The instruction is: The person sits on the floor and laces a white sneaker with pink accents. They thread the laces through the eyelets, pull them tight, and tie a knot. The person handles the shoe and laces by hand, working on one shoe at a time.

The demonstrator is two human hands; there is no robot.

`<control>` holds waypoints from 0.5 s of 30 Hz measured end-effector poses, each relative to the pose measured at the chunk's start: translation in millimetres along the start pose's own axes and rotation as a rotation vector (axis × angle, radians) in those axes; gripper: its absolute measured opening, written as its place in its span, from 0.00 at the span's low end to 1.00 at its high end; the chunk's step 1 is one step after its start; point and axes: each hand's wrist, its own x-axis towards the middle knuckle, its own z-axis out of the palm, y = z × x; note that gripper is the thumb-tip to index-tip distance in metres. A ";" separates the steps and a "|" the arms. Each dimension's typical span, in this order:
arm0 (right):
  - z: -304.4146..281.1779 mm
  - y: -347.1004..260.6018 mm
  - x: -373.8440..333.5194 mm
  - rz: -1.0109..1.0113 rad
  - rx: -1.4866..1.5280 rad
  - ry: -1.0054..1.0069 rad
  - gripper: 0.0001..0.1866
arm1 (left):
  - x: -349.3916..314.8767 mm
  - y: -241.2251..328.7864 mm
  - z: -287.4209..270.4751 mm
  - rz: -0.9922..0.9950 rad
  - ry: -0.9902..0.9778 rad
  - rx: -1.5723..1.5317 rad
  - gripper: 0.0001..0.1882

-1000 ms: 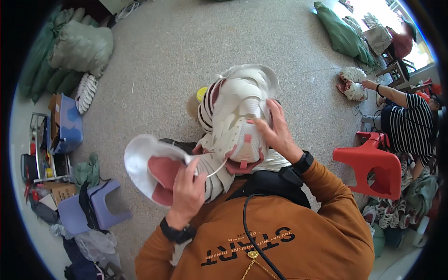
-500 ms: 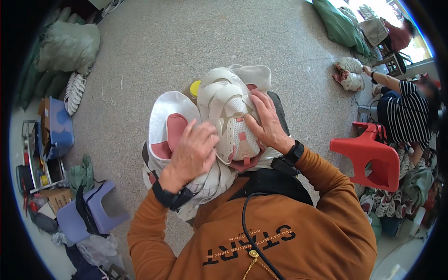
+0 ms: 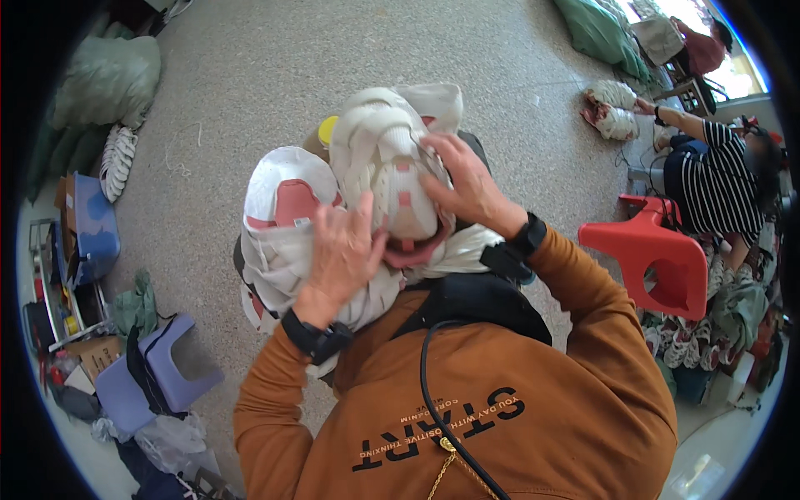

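A pile of white shoe uppers with pink parts lies in front of my body. On top is one upper [image 3: 404, 196] with a perforated tongue and pink tabs, its heel end toward me. My left hand [image 3: 342, 254] is at its left edge, fingers apart and slightly blurred. On the right side, my right hand [image 3: 471, 187] touches the same upper, thumb and fingers spread over it. Beside my left hand, another stack of white uppers [image 3: 279, 271] shows a pink lining at its opening. What lies beneath the pile is mostly hidden.
A yellow round lid [image 3: 327, 130] shows behind the pile. A purple stool [image 3: 154, 367] and blue bin [image 3: 96, 229] stand left. At right are a red stool [image 3: 658, 258], heaped shoes [image 3: 687, 342] and a person in a striped shirt [image 3: 721, 183] holding bundled uppers [image 3: 612, 112].
The pile and both hands sit slightly higher and further left in the view, as does much of the room. The fingers of my left hand are more spread and less blurred.
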 end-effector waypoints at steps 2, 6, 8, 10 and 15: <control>5.2 7.7 9.0 0.041 0.064 0.067 0.24 | 20.6 -15.7 -7.3 0.086 0.023 -0.014 0.34; 11.7 12.6 2.3 0.007 0.084 0.169 0.19 | 28.7 -17.1 -10.1 0.100 0.017 -0.061 0.33; -0.9 11.7 -21.7 0.096 0.140 0.058 0.15 | 12.1 -16.8 -6.0 0.067 0.039 -0.046 0.32; -17.7 16.4 -47.4 0.035 0.083 -0.048 0.08 | 1.4 -16.5 -6.0 0.068 0.080 0.022 0.31; -23.1 17.1 -97.0 -0.192 -0.153 -0.405 0.03 | 8.4 -20.6 -10.4 0.158 0.029 0.169 0.28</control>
